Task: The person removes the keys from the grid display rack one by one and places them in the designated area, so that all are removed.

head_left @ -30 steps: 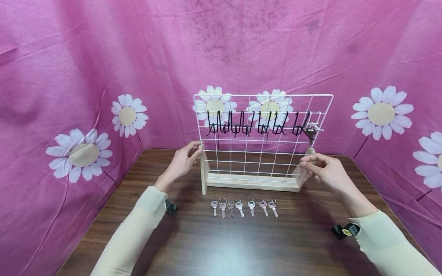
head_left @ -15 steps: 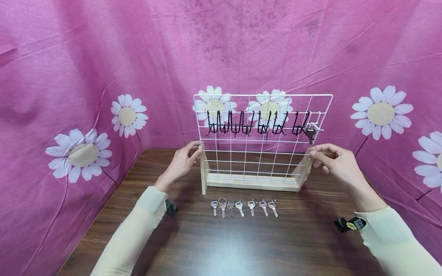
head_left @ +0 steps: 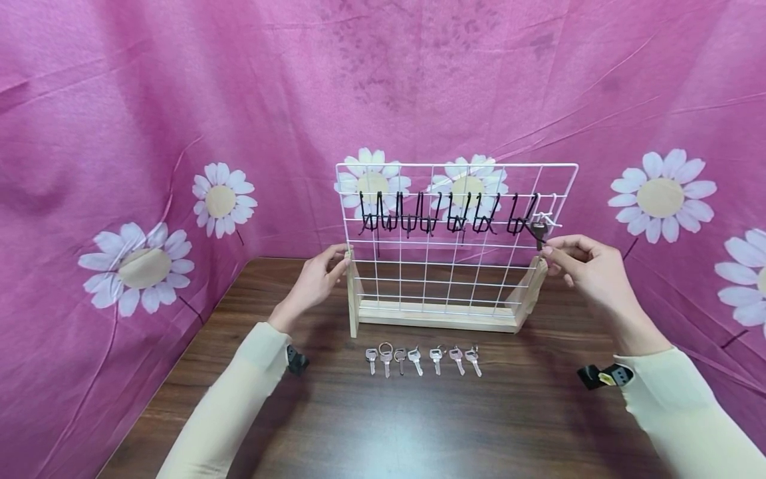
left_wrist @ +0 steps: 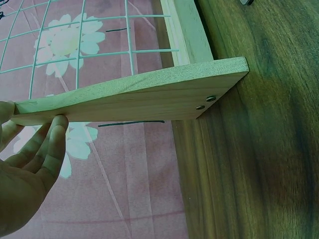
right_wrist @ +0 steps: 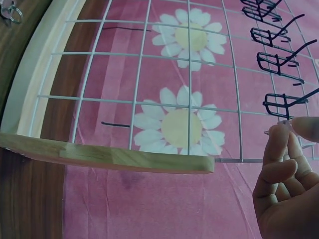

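Observation:
A white wire grid [head_left: 439, 281] stands upright in a wooden stand [head_left: 437, 318]. My left hand [head_left: 316, 276] grips the top of the stand's left side panel [left_wrist: 124, 99], thumb on one face and fingertips on the other in the left wrist view. At the grid's right end, a key [head_left: 538, 229] hangs from a white hook [head_left: 546, 217]. My right hand [head_left: 589, 276] pinches the lower tip of that key between thumb and forefinger. In the right wrist view the right hand [right_wrist: 286, 184] hides most of the key; only a small silvery bit shows between the fingertips.
Several black wire hooks [head_left: 427, 219] hang in a row along the upper grid. In front of the stand, several keys [head_left: 415, 361] lie in a row on the dark wooden table [head_left: 383, 426], some with rings. A pink flowered cloth [head_left: 287, 120] hangs behind.
My right hand has risen from beside the stand's right side panel to the hanging key and now pinches its tip. The left hand has stayed on the left panel.

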Available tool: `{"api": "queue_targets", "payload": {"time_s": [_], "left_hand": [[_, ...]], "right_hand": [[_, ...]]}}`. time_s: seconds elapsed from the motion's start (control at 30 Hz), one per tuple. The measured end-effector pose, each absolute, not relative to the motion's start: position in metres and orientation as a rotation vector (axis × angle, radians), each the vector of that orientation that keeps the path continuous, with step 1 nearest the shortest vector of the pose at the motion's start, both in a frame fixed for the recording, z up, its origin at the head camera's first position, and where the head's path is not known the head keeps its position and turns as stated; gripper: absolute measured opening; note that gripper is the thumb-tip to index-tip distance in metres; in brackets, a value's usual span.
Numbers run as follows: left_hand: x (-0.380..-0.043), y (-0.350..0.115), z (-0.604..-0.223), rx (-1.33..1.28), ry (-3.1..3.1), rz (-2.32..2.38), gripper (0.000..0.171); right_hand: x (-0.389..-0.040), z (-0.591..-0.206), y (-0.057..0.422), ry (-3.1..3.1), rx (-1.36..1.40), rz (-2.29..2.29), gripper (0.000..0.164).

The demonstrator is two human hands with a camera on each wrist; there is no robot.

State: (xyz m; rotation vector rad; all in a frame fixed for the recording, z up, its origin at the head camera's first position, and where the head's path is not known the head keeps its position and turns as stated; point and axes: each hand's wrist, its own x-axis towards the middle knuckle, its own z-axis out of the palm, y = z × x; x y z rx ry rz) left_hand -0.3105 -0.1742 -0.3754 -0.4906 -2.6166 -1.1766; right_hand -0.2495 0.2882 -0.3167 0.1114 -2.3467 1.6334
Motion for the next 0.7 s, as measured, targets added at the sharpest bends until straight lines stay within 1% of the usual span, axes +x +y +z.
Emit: {"api": "queue_targets", "payload": {"time_s": [0.17, 0.43, 0.57, 0.7], "left_hand": [[-0.311, -0.175, -0.375, -0.495, -2.613, -1.18, 0.038], [-0.308, -0.174, -0.374, -0.49, -2.615, -1.198, 0.038], [-0.307, -0.174, -0.373, -0.495, -2.613, -1.193, 0.037], [-0.308, -0.174, -0.373, -0.49, -2.616, -1.194, 0.037]], "right_hand": [[-0.253, -0.313, 0.286, -2.346, 0.097, 1.565, 0.013], [-0.259, -0.311, 0.283, -2.248, 0.139, 1.63, 0.007], [-0.261, -0.311, 0.284, -2.195, 0.175, 1.701, 0.011], [-0.263, -0.311, 0.284, -2.212, 0.175, 1.658, 0.013]]}}
